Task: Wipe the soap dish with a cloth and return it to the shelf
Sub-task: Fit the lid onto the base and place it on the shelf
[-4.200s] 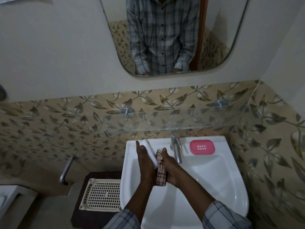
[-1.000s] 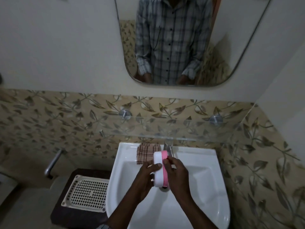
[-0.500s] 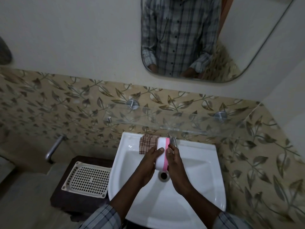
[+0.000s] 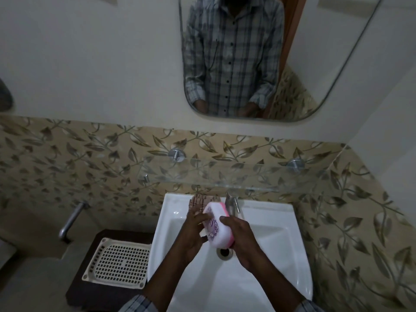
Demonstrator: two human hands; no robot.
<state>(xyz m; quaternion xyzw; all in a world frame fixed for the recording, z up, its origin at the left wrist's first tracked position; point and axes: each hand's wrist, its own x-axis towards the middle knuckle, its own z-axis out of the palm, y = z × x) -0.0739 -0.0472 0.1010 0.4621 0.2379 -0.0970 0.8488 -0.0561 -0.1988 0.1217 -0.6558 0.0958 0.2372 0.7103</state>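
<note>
The soap dish (image 4: 219, 224), white with a pink half and a purple pattern on its white face, is held tilted over the basin between both hands. My left hand (image 4: 193, 235) grips its left side. My right hand (image 4: 242, 239) grips its right side. The checked cloth (image 4: 199, 202) lies on the basin's back ledge, just behind my left fingers and partly hidden by the dish. The glass shelf (image 4: 247, 179) runs along the tiled wall above the basin, with nothing on it.
The white washbasin (image 4: 281, 244) has a metal tap (image 4: 233, 204) at the back and a drain (image 4: 224, 252) below the hands. A cream perforated tray (image 4: 117, 263) sits on a dark stand at the left. A mirror (image 4: 258, 59) hangs above.
The cloth was put down on the basin's ledge and the pink half joined the white one. Since half a second ago the dish has tilted so its patterned white face shows.
</note>
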